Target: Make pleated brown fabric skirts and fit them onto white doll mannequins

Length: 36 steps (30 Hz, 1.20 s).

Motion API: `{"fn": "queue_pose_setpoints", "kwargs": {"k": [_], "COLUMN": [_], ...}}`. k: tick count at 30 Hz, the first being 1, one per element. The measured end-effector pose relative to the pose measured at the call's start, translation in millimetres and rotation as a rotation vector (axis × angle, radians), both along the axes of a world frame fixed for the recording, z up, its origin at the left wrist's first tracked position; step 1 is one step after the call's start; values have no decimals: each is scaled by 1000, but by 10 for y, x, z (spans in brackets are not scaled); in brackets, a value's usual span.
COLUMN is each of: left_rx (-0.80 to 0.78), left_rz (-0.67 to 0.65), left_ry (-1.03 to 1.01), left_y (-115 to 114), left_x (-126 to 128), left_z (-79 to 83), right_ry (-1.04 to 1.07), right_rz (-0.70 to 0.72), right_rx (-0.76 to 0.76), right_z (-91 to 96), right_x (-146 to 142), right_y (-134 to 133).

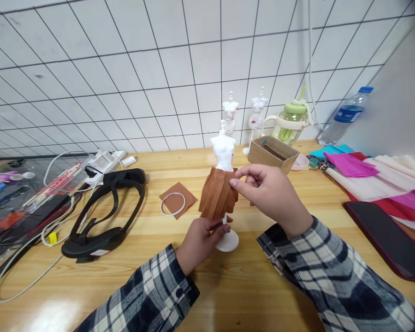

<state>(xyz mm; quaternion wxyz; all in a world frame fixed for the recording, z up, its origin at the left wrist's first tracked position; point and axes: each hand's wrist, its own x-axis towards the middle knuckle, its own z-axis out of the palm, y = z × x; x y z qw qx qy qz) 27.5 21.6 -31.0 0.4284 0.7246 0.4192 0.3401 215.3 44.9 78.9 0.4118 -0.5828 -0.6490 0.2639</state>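
Observation:
A small white dress form (223,150) stands upright on a round white base (227,241). Brown pleated fabric (218,196) hangs around its lower body like a skirt. Below the hem, my left hand (204,237) is closed around the thin white stand. My right hand (268,191) pinches with thumb and forefinger at the upper right edge of the brown fabric, by the waist. Left of the form, a flat brown fabric square (181,193) lies on the table, with a silvery ring (173,204) partly over it.
Behind are two more dress forms (257,113), a cardboard box (274,153), a green-lidded cup (292,121) and a water bottle (347,115). Colored fabrics (390,177) and a phone (387,240) lie right. A black headset strap (105,216) and white cables (44,230) lie left.

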Motion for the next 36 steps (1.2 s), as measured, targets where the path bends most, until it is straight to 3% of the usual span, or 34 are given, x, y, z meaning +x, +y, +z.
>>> {"fn": "queue_pose_setpoints", "kwargs": {"k": [6, 13, 19, 31, 36], "left_rx": [78, 107, 69, 28, -9], "left_rz": [-15, -85, -151, -164, -113], "left_ry": [60, 112, 120, 86, 31], "left_y": [23, 41, 34, 29, 9], "left_x": [-14, -14, -14, -10, 11], "left_z": [-30, 22, 51, 49, 52], "right_ry": [92, -204, -247, -125, -97], "right_rz": [10, 47, 30, 41, 58], "right_rx": [-29, 40, 82, 76, 142], "right_z": [-5, 155, 150, 121, 110], "right_x": [14, 188, 260, 236, 193], "right_y": [18, -10, 6, 46, 30]}}
